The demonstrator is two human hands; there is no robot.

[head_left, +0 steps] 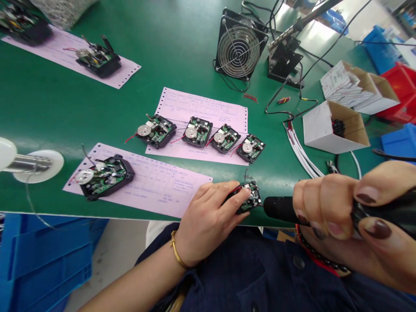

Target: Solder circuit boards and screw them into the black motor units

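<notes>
My left hand (211,212) holds a small black housing with a green circuit board (251,197) down near the front edge of the table, its fingers lying over the left side. A thin wire stands up from the board. In my right hand (338,203) is a black electric screwdriver (277,208), gripped with the fingers wrapped around it. It lies almost level and points left, its thin bit reaching the right edge of the housing. Whether the bit sits in a screw is too small to tell.
Several similar housings with boards (196,132) rest on pink printed sheets (204,102). A bigger one (107,175) lies at left, beside a solder spool (42,164). Behind are a fan (238,47), white cables (300,151) and an open white box (325,130).
</notes>
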